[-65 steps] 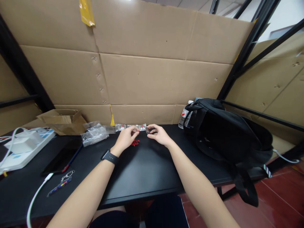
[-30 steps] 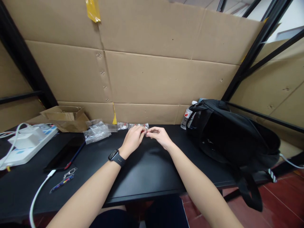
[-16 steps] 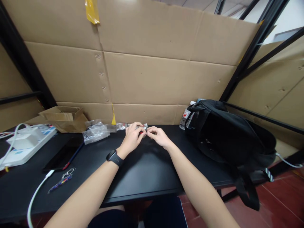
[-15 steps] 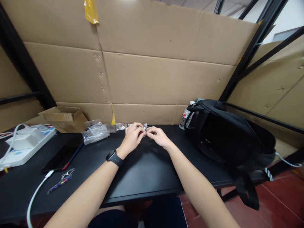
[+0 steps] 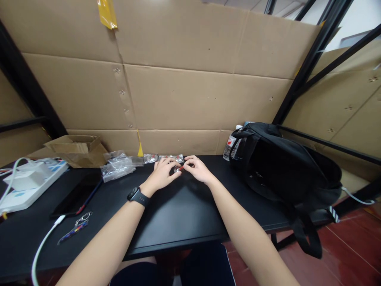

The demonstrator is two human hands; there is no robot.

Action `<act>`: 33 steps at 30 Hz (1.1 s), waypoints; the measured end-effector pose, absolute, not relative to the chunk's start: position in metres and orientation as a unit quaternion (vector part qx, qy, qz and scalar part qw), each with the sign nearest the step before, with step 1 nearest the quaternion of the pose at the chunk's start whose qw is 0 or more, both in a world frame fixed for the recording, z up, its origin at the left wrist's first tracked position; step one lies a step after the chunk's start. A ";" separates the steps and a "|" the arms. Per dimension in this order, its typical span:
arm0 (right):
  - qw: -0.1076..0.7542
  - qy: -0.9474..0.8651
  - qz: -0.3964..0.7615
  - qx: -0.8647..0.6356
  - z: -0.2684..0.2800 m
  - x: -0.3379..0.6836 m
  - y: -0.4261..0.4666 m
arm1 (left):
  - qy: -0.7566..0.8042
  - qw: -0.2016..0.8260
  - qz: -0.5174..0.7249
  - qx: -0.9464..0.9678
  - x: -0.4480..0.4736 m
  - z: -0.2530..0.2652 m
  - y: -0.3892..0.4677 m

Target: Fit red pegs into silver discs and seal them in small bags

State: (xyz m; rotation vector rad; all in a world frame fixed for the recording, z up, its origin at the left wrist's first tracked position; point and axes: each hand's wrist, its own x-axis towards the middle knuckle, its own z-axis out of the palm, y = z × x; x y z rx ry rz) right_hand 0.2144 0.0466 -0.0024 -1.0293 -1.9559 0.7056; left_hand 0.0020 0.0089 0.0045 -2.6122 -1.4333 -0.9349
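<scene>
Over the black desk top (image 5: 181,218) my two hands meet near the cardboard wall. My right hand (image 5: 197,169) pinches a small red thing (image 5: 181,168) between thumb and forefinger; its kind is too small to tell. My left hand (image 5: 162,174), with a dark watch on the wrist, curves its thumb and fingers around a small clear plastic piece (image 5: 176,170), seemingly a little bag, touching the red thing. Just behind the left fingers lie small clear packets (image 5: 151,158) with bits of red and grey inside, partly covered by the hand.
Left of my hands are a crumpled clear plastic bag (image 5: 117,167), an open cardboard box (image 5: 79,151), a phone (image 5: 79,194), a keyring (image 5: 74,230) and a white power strip (image 5: 37,184). On the right stand a water bottle (image 5: 230,147) and a black backpack (image 5: 285,171).
My left thumb and forefinger have spread apart, and the red thing and clear plastic between the hands show more. The view has shifted slightly; the other things stay put.
</scene>
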 end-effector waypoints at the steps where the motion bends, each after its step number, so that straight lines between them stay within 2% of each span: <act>1: 0.393 -0.778 0.258 -0.417 -0.003 0.216 0.047 | -0.464 0.005 -0.305 -0.832 -0.001 0.005 0.011; 6: 0.309 -0.818 0.168 -0.455 0.002 0.223 0.043 | -0.503 -0.010 -0.286 -0.816 -0.023 0.009 0.022; 12: 0.221 -0.866 0.176 -0.412 0.013 0.234 0.037 | -0.485 -0.044 -0.175 -0.856 -0.033 0.001 0.026; 16: 0.228 -0.849 0.133 -0.457 0.009 0.241 0.043 | -0.480 -0.045 -0.169 -0.859 -0.027 -0.008 0.028; 20: 0.194 -0.813 0.086 -0.542 -0.001 0.249 0.052 | -0.469 -0.034 -0.175 -0.865 -0.024 -0.012 0.029; 33: 0.240 -0.827 0.112 -0.496 -0.016 0.261 0.068 | -0.474 -0.036 -0.287 -0.832 -0.019 0.004 0.023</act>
